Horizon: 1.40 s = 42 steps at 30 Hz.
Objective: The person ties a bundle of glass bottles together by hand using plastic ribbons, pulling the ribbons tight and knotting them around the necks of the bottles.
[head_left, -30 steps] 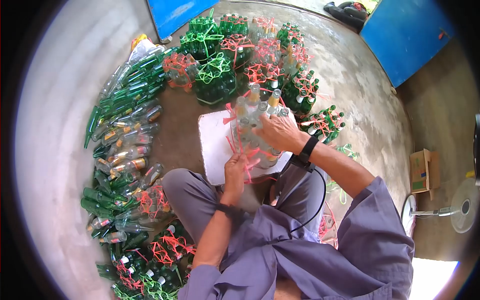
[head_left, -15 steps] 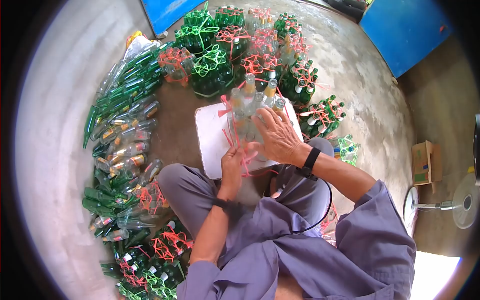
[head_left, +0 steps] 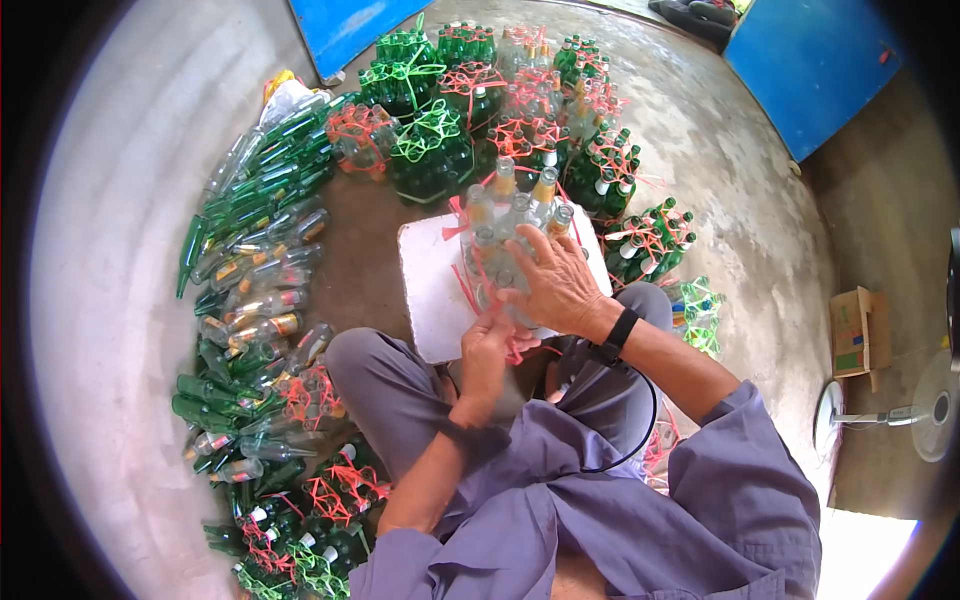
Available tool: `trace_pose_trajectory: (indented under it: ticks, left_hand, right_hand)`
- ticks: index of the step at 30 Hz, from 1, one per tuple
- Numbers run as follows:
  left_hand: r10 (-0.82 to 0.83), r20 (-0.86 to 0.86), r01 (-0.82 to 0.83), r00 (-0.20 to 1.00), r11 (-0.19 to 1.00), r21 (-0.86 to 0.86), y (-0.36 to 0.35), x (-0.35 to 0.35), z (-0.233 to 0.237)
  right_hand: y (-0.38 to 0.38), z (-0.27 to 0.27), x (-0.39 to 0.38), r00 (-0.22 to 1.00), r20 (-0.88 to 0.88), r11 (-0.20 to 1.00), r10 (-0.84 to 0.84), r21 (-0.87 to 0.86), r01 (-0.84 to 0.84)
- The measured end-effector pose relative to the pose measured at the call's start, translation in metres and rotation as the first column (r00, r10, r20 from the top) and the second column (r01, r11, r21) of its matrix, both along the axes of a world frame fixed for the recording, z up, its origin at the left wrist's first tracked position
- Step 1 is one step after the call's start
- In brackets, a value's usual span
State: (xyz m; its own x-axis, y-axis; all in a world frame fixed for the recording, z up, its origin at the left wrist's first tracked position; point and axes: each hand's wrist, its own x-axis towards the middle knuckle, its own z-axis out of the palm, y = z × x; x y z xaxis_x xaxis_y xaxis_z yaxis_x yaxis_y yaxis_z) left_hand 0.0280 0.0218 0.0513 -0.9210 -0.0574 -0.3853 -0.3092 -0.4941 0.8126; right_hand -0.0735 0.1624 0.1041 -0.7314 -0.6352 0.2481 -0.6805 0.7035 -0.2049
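A cluster of clear glass bottles (head_left: 520, 212) stands upright on a white board (head_left: 428, 280) between my knees. Red plastic string (head_left: 466, 290) runs around the bottles, with loose ends on their left side. My left hand (head_left: 490, 342) is closed on the string low at the near side of the cluster. Spread over the bottles' near right side is my right hand (head_left: 562, 282), its fingers against the necks and its thumb reaching toward my left hand. Both palms and the lower near bottles are partly hidden.
Tied bundles of green bottles (head_left: 432, 160) stand beyond the board. Many loose bottles (head_left: 265, 300) lie along the left wall, with more tied bundles (head_left: 335, 495) at the lower left. A cardboard box (head_left: 853, 335) and a fan (head_left: 932, 410) are at the right.
My left hand has moved right and down, round to the near side of the bottles with the string. My right hand stays on the cluster. The view has shifted slightly.
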Motion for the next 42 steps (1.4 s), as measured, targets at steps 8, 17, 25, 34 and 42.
trace_pose_trajectory:
  ticks: [8, 17, 25, 34, 42]
  left_hand:
    - [-0.023, -0.104, 0.011, 0.994, 0.994, -0.109, 0.010, 0.016, -0.007]
    - [-0.044, -0.166, 0.036, 0.985, 0.998, -0.048, 0.015, 0.025, -0.024]
    - [-0.146, -0.188, 0.096, 0.971, 0.963, -0.252, 0.008, 0.031, -0.022]
    - [-0.207, -0.161, 0.065, 0.965, 0.782, -0.619, -0.005, 0.034, 0.008]
    - [-0.372, -0.569, -0.494, 0.734, 0.282, -0.822, -0.013, -0.020, 0.059]
  right_hand:
    - [0.007, 0.008, 0.002, 0.998, -0.061, 0.986, 0.024, -0.162, -0.034]
    - [0.021, 0.015, 0.068, 0.996, 0.076, 0.941, 0.049, -0.339, -0.020]
    - [0.000, 0.002, 0.065, 0.822, 0.561, 0.939, -0.100, -0.220, 0.264]
    - [-0.004, -0.039, 0.063, 0.529, 0.813, 0.634, 0.243, -0.546, 0.548]
    - [-0.002, -0.041, 0.064, 0.285, 0.922, 0.537, 0.261, -0.384, 0.751]
